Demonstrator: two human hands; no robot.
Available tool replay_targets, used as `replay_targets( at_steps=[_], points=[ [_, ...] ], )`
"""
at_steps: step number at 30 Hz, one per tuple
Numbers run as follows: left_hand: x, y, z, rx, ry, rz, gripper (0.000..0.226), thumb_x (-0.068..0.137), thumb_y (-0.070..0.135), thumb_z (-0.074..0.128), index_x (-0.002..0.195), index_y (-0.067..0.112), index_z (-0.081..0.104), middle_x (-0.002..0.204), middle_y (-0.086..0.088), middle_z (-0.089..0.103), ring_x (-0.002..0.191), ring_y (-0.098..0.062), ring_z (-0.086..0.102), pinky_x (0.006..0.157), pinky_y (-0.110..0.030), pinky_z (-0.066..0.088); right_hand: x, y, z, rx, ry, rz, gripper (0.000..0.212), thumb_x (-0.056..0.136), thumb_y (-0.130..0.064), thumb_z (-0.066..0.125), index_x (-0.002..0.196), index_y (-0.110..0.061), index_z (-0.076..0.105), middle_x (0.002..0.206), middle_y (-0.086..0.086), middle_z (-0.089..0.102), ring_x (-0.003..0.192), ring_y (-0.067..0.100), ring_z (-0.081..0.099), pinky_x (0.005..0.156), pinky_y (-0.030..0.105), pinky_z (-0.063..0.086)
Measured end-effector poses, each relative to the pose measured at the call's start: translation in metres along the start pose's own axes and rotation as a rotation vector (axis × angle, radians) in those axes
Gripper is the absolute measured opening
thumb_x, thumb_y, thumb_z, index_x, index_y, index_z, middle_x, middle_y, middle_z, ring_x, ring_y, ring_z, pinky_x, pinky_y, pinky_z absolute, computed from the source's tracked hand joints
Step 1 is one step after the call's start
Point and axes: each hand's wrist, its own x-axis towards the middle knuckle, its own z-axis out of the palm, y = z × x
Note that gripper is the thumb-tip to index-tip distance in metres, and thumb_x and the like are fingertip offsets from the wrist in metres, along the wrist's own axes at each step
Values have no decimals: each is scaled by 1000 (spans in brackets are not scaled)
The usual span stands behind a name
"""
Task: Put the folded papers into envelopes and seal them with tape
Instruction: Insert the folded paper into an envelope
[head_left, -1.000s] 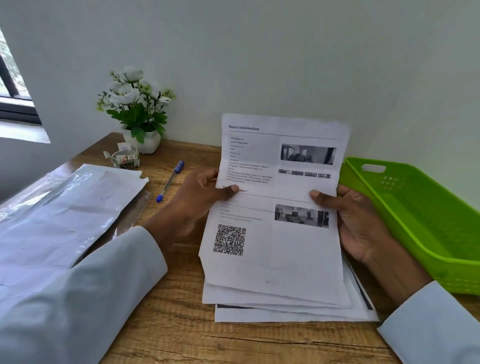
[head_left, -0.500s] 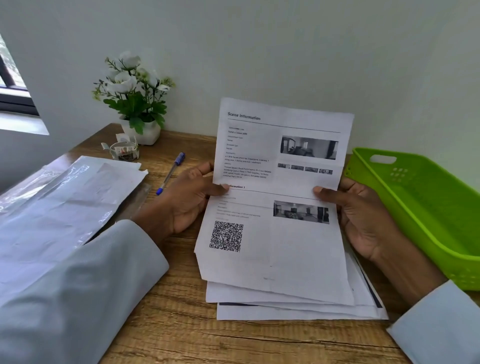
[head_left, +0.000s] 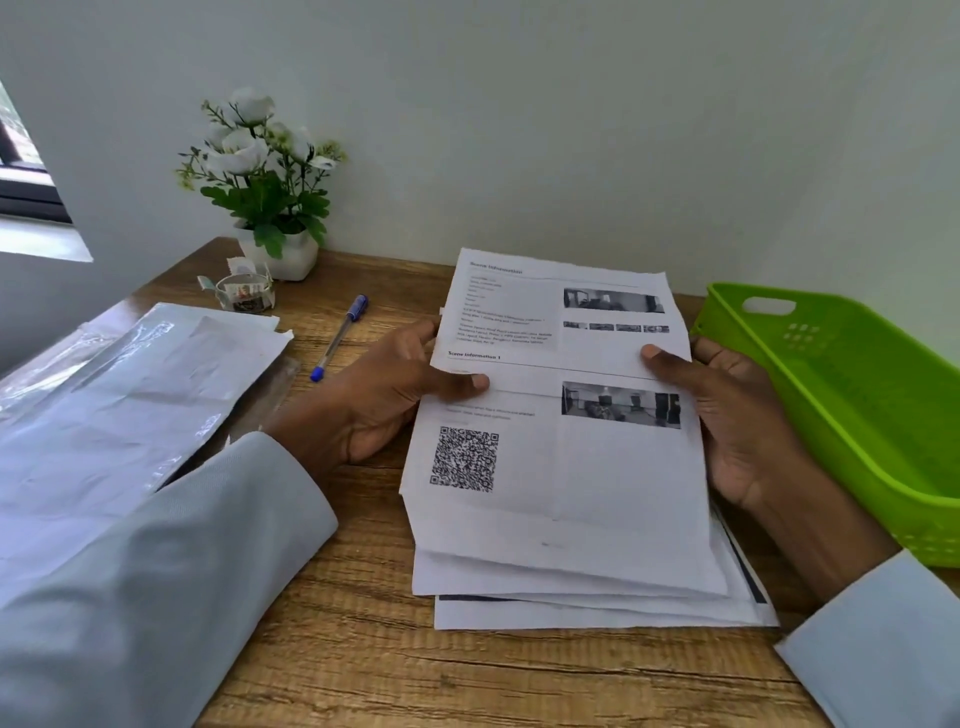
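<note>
Here, printed sheet pinched by left hand and right hand — above paper stack; envelopes at nine o'clock.

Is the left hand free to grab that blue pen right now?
Probably not yet: the left hand pinches the printed sheet. The blue pen lies uncovered just beyond it.
</note>
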Motion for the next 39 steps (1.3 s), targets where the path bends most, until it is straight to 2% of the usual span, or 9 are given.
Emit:
replay_targets(
  at_steps=[3, 7, 15, 20, 27, 31, 34, 36, 39],
  points=[
    [1, -2, -3, 21, 80, 36, 58, 71, -2, 74, 125, 13, 58, 120, -14, 69, 105, -35, 68, 77, -47, 59, -1, 1, 0, -44, -66, -28, 49, 74, -6, 75, 122, -9, 66, 112, 10, 75, 102, 28, 73, 84, 41, 61],
    [1, -4, -3, 5, 136, 30, 43, 81, 8, 71, 122, 10, 64, 117, -16, 70, 103, -35, 69, 75, -45, 59, 0, 3, 0, -103, -87, -55, 55, 64, -8, 80, 118, -10, 69, 112, 7, 75, 105, 25, 72, 91, 38, 58],
    [2, -2, 0, -56, 204, 31, 35, 91, 2, 58, 123, 16, 60, 112, -14, 72, 96, -34, 72, 69, -44, 60, 2, 4, -2, -62, -97, -58, 47, 61, -2, 77, 107, -10, 73, 107, 7, 77, 99, 23, 73, 78, 28, 60],
    [1, 1, 0, -67, 218, 21, 35, 90, -7, 53, 118, 12, 64, 107, -15, 74, 86, -34, 73, 61, -40, 60, 0, 5, 1, -60, -115, -52, 42, 67, -6, 76, 109, -10, 73, 108, 7, 77, 102, 22, 73, 81, 29, 60],
    [2, 0, 1, -109, 237, -3, 35, 86, -12, 50, 115, 2, 64, 108, -20, 72, 88, -34, 72, 70, -44, 61, -2, 0, -1, -13, -153, -36, 45, 69, -6, 76, 114, -8, 72, 114, 11, 74, 106, 25, 71, 85, 36, 59],
    [4, 0, -5, -208, 310, -79, 26, 94, 8, 48, 83, 12, 71, 83, -12, 75, 68, -25, 72, 58, -33, 59, -6, -4, -3, -38, -268, -4, 24, 77, -8, 62, 91, -16, 80, 108, 7, 76, 93, 20, 73, 76, 27, 59],
    [6, 2, -12, -211, 410, -156, 29, 101, 27, 41, 88, 15, 62, 70, 0, 68, 57, -12, 65, 52, -25, 52, -4, -9, -3, 11, -283, 169, 19, 77, -15, 61, 85, -20, 78, 103, 4, 77, 81, 22, 74, 64, 33, 61],
    [2, 7, -8, -234, 365, -226, 27, 100, 21, 41, 95, 5, 62, 66, -5, 71, 52, -12, 67, 45, -22, 53, -2, -13, 0, 57, -287, 303, 30, 72, -20, 68, 101, -17, 76, 104, 5, 76, 78, 24, 72, 63, 34, 59],
    [-7, 13, 7, -342, 260, -198, 29, 80, 8, 54, 101, 5, 73, 84, -9, 76, 66, -23, 73, 57, -34, 60, -4, -15, 2, 132, -314, 397, 27, 73, -24, 68, 98, -21, 75, 88, 2, 75, 68, 21, 71, 61, 31, 58]
  ],
)
